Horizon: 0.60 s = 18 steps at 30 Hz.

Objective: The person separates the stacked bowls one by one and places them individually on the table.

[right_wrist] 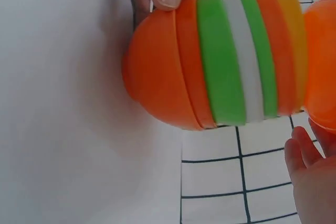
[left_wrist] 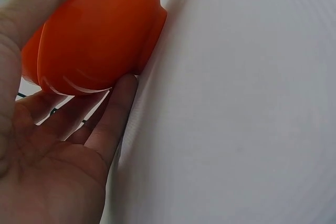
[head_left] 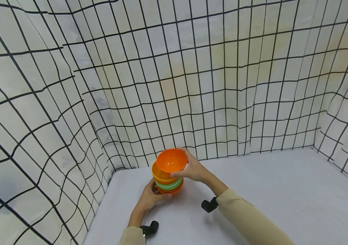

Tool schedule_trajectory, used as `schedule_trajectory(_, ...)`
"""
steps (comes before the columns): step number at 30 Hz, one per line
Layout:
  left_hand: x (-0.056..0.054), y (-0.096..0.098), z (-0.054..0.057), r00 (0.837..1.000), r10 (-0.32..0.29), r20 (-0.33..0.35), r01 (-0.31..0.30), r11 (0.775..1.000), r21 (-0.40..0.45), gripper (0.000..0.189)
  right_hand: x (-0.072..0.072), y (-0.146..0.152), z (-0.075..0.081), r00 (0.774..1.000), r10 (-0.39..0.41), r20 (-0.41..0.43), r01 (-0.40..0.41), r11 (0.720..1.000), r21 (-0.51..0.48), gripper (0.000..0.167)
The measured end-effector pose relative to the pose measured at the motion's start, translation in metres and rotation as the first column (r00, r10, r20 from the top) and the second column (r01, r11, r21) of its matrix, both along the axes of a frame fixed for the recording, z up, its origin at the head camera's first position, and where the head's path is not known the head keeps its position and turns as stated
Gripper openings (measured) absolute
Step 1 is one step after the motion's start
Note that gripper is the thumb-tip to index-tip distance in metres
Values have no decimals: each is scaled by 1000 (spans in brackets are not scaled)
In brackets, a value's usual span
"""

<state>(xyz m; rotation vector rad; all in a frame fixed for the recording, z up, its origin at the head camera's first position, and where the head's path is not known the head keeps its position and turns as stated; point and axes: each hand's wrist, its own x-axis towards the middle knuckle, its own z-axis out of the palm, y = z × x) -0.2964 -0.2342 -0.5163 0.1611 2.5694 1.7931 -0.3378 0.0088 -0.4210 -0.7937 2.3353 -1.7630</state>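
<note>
A stack of nested bowls (right_wrist: 223, 64) stands on the white table, with orange, green, white and yellow bands showing from the side. My left hand (head_left: 150, 198) holds the stack low down, thumb and fingers around the bottom orange bowl (left_wrist: 100, 30). Above the stack, my right hand (head_left: 193, 168) grips a separate orange bowl (head_left: 172, 160) by its right side, thumb at the near rim. That bowl is tilted and overlaps the yellow bowl (head_left: 159, 173) at the top of the stack. In the right wrist view, the fingers (right_wrist: 300, 156) are beneath the held bowl.
The white tabletop (head_left: 268, 190) spreads to the right and toward me. Behind and to the left rise pale walls with a black grid (head_left: 174, 85), close behind the stack. A black wrist camera (head_left: 209, 205) sits on the right wrist, another camera (head_left: 150, 228) on the left.
</note>
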Motion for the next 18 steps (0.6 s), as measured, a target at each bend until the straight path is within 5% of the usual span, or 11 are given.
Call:
schedule_trajectory(11,0,0,3,1000,4,-16,-4,1000,-18,83,9,52,4,997,-78,-9,78,996,-47,104)
schedule_trajectory(18,0,1,3,1000,14,1,-14,1000,-8,87,14,86,-8,989,-146,5,146,989,8,107)
